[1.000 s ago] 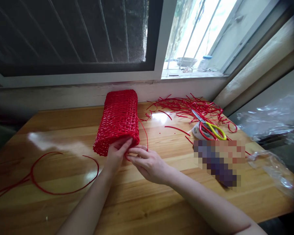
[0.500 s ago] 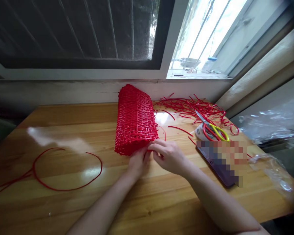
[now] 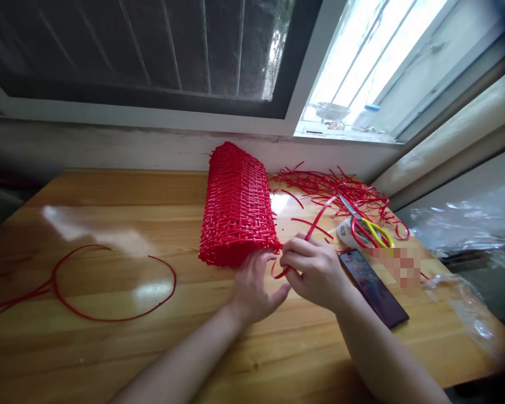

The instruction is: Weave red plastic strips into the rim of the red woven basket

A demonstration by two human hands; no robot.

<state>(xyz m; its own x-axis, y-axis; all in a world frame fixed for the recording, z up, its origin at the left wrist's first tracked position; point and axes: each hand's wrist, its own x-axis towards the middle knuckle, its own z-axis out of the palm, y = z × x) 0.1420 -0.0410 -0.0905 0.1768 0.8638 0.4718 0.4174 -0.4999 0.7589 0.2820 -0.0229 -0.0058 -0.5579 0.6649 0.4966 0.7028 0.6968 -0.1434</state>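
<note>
A red woven basket [image 3: 239, 205] lies on its side on the wooden table, its open end towards me. At the near rim's lower right is my left hand [image 3: 256, 289], fingers stretched towards the weave and thumb spread apart; its fingertips partly overlap the rim. Just right of that rim, my right hand [image 3: 317, 269] is closed round a thin red plastic strip [image 3: 320, 217]. One end of this strip sticks up above the fist, and a small loop hangs below it near my left thumb. The inside of the basket is mostly hidden.
Red strip offcuts [image 3: 320, 182] are heaped at the back right. Scissors [image 3: 372, 233] with red and yellow handles rest by a white roll [image 3: 345, 230]. A phone [image 3: 374, 289] lies nearer. A curled red strip [image 3: 109, 320] is at left, clear plastic wrap [image 3: 467, 297] at right.
My right hand has moved right, away from the rim, with the red strip now showing in it. My left hand has shifted right and its thumb has opened out. The view has tilted slightly.
</note>
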